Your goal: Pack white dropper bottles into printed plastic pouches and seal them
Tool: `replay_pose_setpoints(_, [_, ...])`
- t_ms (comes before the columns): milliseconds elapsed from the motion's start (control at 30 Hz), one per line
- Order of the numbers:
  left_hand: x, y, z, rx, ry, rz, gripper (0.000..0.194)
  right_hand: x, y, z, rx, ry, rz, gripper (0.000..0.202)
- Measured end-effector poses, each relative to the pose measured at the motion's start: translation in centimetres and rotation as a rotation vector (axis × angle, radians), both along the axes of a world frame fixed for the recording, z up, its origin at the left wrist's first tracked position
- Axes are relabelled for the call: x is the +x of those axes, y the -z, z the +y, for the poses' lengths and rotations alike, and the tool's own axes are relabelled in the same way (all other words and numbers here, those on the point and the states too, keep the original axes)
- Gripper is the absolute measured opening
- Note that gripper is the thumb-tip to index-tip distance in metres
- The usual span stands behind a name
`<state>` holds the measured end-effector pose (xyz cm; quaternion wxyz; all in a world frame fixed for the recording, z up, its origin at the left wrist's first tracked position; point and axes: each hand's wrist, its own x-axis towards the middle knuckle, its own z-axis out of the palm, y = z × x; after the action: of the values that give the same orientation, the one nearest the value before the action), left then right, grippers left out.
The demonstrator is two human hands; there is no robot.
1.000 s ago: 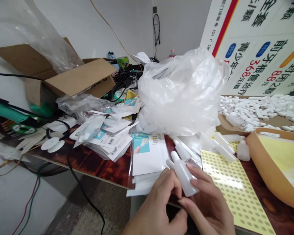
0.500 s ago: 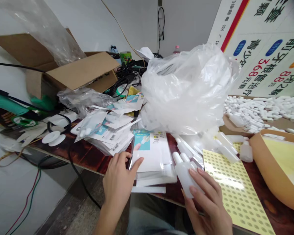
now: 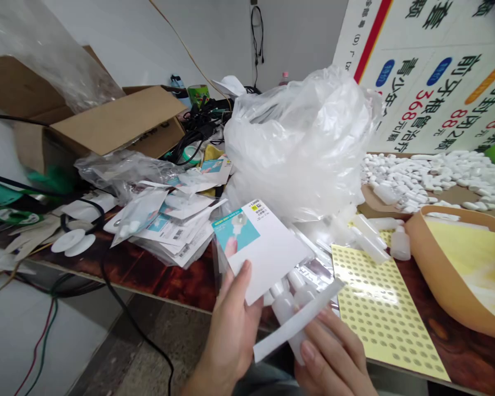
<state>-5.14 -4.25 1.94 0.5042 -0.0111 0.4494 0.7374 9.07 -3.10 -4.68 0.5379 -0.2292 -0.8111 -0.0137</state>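
In the head view, one big cloudy-white plastic bag (image 3: 297, 154) bulks up at the back of the one dark red-brown tabletop (image 3: 193, 283), and I reckon everything else from it. Two bare hands are at work on the near side of the bag. The left hand (image 3: 237, 322) is partly closed, thumb over the front of one flat white card packet (image 3: 272, 250) with a teal picture corner and a clear plastic sleeve; the packet is tilted, just in front of the bag. The right hand (image 3: 334, 352) has its fingers curled round two translucent white plastic bottles (image 3: 284, 308), side by side and slanting, caps towards the bag. One narrow whitish strip (image 3: 299, 322) crosses over both bottles; whether the right fingers pinch it too, I can't tell.

Left of the bag lies one heap of flat printed packets (image 3: 181, 228), overlapping too much to count, and farther left are two round white discs (image 3: 80, 246) and one opened brown cardboard box (image 3: 121, 124). To the bag's near right is one yellow sheet of round stickers (image 3: 388, 319), row upon row, and beyond it, one rounded orange-tan tub (image 3: 437, 280). One small squat translucent bottle (image 3: 401, 245) sits just beside that tub. Right of the bag spread small white plastic pieces (image 3: 429, 176), far too many to number.
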Motion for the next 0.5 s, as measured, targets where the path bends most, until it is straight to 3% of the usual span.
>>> replay_pose_setpoints(100, [1.0, 0.5, 0.1, -0.026, 0.011, 0.011, 0.070, 0.7, -0.5, 0.1, 0.022, -0.018, -0.044, 0.009])
replay_pose_setpoints(300, [0.8, 0.5, 0.1, -0.023, 0.016, 0.031, 0.066, 1.8, -0.4, -0.8, -0.057, 0.051, -0.014, 0.013])
replay_pose_setpoints(500, [1.9, 0.4, -0.6, 0.010, 0.229, -0.066, 0.084, 1.2, -0.8, 0.0, -0.014, 0.025, -0.032, 0.007])
